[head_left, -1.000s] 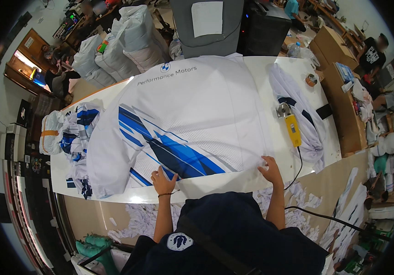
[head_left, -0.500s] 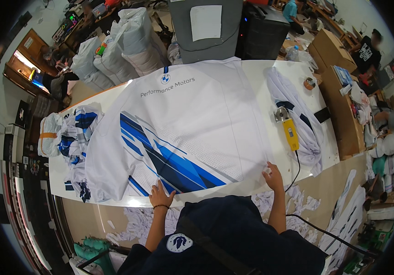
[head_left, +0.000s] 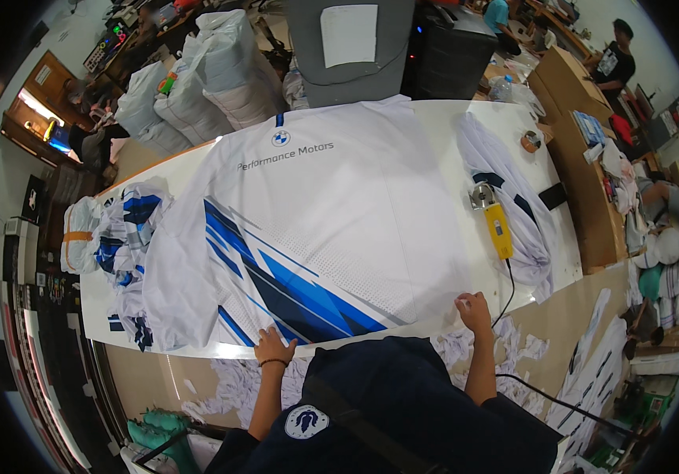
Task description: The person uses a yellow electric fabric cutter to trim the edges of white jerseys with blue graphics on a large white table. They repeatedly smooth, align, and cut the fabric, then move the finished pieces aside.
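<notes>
Now that the white fabric panel with slanting blue stripes (head_left: 355, 205) has slid toward the near edge of the glossy white table (head_left: 567, 253), it lies smoother, closer to us; our left hand (head_left: 274, 348) spreads its fingers there, our right hand (head_left: 476, 311) curls, any pinch unclear.

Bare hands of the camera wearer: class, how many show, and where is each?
2. The left hand is at the near edge of the white printed fabric; the right hand is by its near right corner.
</notes>
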`<control>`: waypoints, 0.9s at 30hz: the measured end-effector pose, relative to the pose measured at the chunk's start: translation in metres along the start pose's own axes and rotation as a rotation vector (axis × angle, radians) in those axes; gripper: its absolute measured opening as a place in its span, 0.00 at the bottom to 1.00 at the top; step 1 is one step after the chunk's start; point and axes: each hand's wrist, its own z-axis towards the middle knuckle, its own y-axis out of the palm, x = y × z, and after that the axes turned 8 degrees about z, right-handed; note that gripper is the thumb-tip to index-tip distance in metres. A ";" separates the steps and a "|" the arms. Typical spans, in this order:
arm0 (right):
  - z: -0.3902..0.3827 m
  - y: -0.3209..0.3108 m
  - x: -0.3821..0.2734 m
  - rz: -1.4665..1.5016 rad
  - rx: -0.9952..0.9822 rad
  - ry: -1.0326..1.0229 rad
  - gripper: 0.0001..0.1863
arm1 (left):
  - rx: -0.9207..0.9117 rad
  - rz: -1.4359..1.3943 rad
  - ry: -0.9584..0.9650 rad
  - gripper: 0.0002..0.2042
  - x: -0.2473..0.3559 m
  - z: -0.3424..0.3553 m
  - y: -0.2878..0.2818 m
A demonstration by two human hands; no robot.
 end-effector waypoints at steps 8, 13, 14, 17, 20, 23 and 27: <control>0.081 -0.044 0.023 0.009 0.512 -0.320 0.20 | 0.055 -0.128 -0.052 0.27 0.003 0.024 -0.010; 0.156 -0.062 0.038 0.164 0.540 -0.055 0.34 | 0.165 -0.234 0.043 0.22 0.034 0.021 -0.016; 0.170 -0.060 0.048 0.226 0.576 -0.128 0.33 | 0.201 -0.259 0.103 0.20 0.038 0.019 -0.010; 0.193 -0.066 0.065 0.121 0.395 0.017 0.34 | 0.109 -0.298 0.120 0.19 0.060 0.010 -0.013; 0.208 -0.068 0.067 -0.088 0.365 0.076 0.36 | 0.163 -0.341 0.122 0.17 0.068 -0.007 0.006; 0.223 -0.083 0.049 0.044 0.282 0.085 0.38 | 0.224 -0.350 0.123 0.15 0.084 -0.021 0.019; 0.228 -0.096 0.026 0.021 0.210 0.134 0.38 | 0.232 -0.334 0.083 0.15 0.105 -0.034 0.022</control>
